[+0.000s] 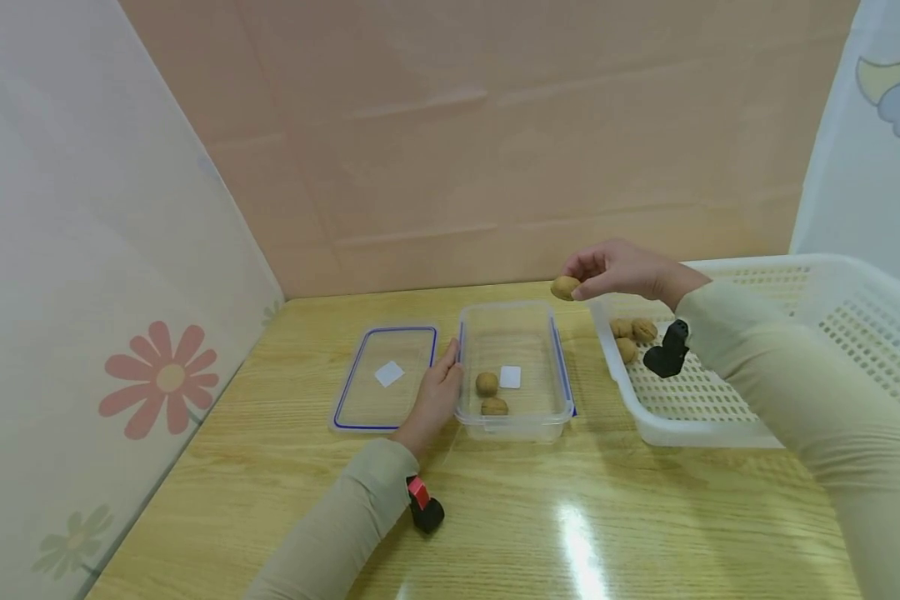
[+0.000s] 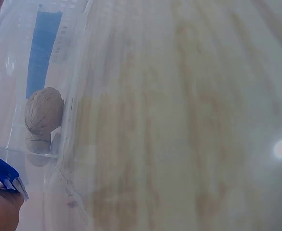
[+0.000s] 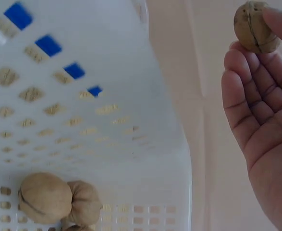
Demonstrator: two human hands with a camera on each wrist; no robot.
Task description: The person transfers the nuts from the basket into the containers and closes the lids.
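My right hand (image 1: 615,271) pinches a walnut (image 1: 565,287) in its fingertips, in the air above the far right corner of the clear plastic box (image 1: 515,427). In the right wrist view the same walnut (image 3: 255,26) sits between thumb and fingertips. Two walnuts (image 1: 487,384) (image 1: 494,407) lie in the box beside a white square label. My left hand (image 1: 438,392) rests against the box's left wall. One boxed walnut (image 2: 43,110) shows through the wall in the left wrist view. Three walnuts (image 1: 633,331) lie in the white basket (image 1: 727,429).
A clear lid with a blue seal (image 1: 387,377) lies flat on the wooden table (image 1: 285,467) left of the box. The perforated basket (image 3: 107,125) stands at the right. A pink wall closes the back and a flowered panel (image 1: 82,333) the left.
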